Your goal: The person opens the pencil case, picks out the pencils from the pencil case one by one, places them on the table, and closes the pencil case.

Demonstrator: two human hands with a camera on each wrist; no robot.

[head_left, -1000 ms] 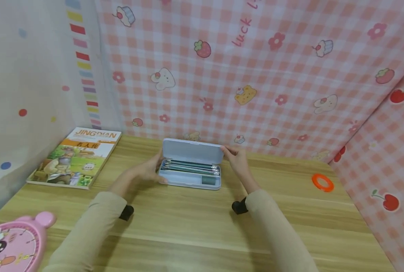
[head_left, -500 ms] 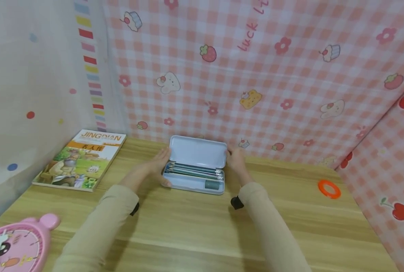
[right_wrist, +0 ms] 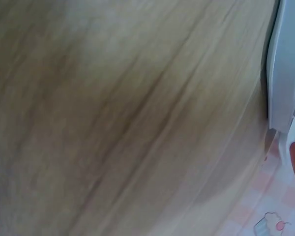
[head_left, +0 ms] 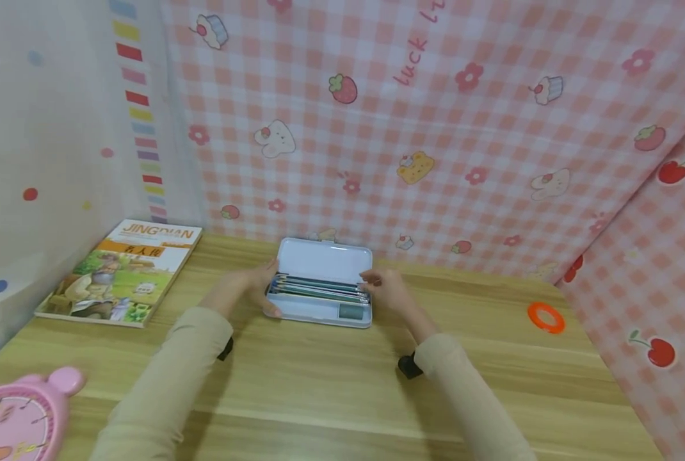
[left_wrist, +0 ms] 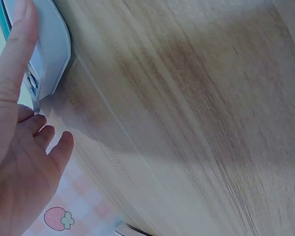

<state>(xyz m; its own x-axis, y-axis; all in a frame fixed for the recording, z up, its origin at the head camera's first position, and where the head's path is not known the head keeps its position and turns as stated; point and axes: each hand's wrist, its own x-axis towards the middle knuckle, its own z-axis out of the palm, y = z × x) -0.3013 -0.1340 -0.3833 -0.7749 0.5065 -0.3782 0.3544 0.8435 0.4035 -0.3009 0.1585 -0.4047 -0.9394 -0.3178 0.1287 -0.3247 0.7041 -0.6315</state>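
An opened white pencil case (head_left: 312, 315) lies on the table with its lid (head_left: 325, 259) tilted back toward the wall. Several dark green pencils (head_left: 322, 289) lie in its rear part, and a dark green block (head_left: 351, 312) sits at the front right. My left hand (head_left: 249, 291) holds the case's left end, thumb at the front corner and fingers by the lid. In the left wrist view the thumb (left_wrist: 17, 49) lies along the case. My right hand (head_left: 390, 291) reaches over the right end, fingertips close over the pencils' ends; in the right wrist view only a few fingers show.
A book (head_left: 120, 272) lies at the back left, and a pink clock (head_left: 22, 416) stands at the front left. To the right is an orange ring (head_left: 547, 318). Pink checked cloth (head_left: 342, 141) rises behind the table (head_left: 319, 397).
The lid has tilted farther back. My right hand has left the lid's right edge and moved down and left over the pencils' ends. My left hand stays at the case's left end.
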